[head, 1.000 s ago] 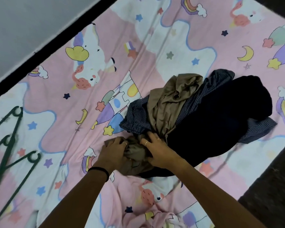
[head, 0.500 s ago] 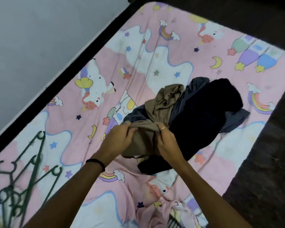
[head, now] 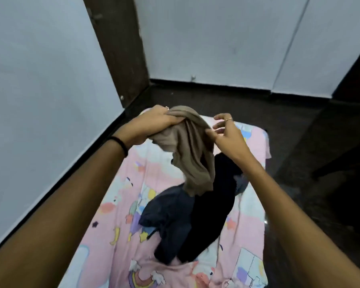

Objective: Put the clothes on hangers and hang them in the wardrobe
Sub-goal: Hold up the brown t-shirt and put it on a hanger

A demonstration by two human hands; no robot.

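Head view: tan garment (head: 190, 150) hangs lengthwise downward.

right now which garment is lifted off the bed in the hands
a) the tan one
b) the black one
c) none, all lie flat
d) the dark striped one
a: the left hand grips the tan garment raised above the bedsheet, the right hand pinches its edge, and the dark clothes lie on the sheet below.
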